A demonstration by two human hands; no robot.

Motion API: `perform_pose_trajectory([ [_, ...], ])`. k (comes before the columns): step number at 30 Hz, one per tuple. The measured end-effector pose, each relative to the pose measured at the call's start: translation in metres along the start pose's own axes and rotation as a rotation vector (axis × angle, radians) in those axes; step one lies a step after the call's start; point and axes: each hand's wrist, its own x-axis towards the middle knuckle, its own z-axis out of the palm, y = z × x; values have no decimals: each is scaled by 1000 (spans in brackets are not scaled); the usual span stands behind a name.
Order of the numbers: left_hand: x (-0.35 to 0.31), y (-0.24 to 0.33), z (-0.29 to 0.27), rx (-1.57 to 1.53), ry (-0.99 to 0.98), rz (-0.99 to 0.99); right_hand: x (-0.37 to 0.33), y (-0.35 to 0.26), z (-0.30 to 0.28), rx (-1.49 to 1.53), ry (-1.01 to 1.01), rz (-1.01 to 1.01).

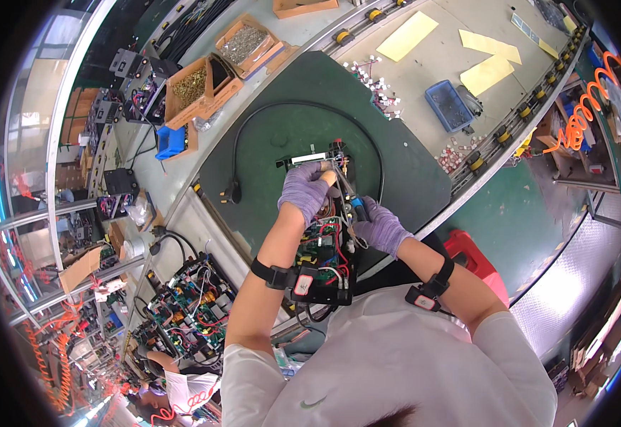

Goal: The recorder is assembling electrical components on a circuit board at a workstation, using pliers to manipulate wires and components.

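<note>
R hand (383, 228) has its grip round blue-handled tool (358, 207) over circuit-board assy (323, 245); L hand (304, 189) at far end, can't tell its grip.

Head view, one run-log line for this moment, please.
left hand: at far end of circuit assembly | right hand: holding blue-handled tool | black cord: curved across green mat, plug at left

Loaded across the dark green desk (420, 167) with an open circuit-board chassis (317, 247) and looping black power cord (282, 102).
</note>
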Motion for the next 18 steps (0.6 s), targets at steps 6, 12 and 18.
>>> perform_pose_trajectory([
  [6, 6, -9, 2, -47, 10, 46, -5, -6, -1, -4, 44, -39],
  [12, 5, -8, 3, -76, 75, 59, -2, -5, -1, 32, 7, -59],
  [18, 6, -9, 9, -139, 121, 88, 6, 9, 14, 138, 34, -107],
])
